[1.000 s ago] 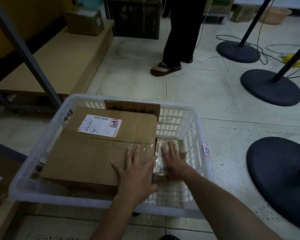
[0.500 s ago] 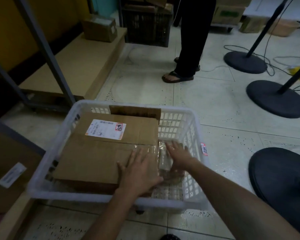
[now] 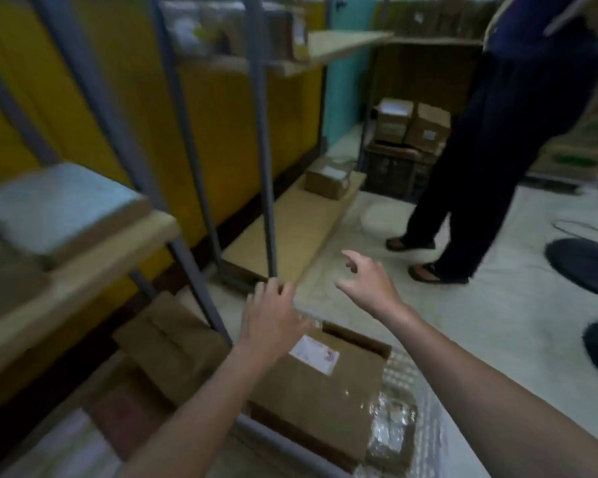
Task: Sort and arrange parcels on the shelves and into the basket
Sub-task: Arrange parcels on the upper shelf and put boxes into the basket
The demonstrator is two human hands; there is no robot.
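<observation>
The white plastic basket (image 3: 425,419) sits on the floor at the bottom of the view. In it lies a large cardboard parcel (image 3: 311,401) with a white label, and a small clear-wrapped parcel (image 3: 390,429) to its right. My left hand (image 3: 273,315) hangs above the parcel's far end, fingers loosely curled, holding nothing. My right hand (image 3: 366,281) is raised over the floor beyond the basket, fingers spread and empty. A brown parcel (image 3: 166,339) lies on the low shelf to the left. The view is blurred.
Grey shelf posts (image 3: 266,167) stand just beyond my left hand. Wooden shelves (image 3: 290,229) run along the yellow wall, with a small box (image 3: 328,181) at the far end. A person in dark trousers (image 3: 480,167) stands ahead on the right. Black round stand bases (image 3: 587,267) sit at the right.
Both hands have lifted off the parcels in the basket and risen forward. The view has swung up and left toward the shelves.
</observation>
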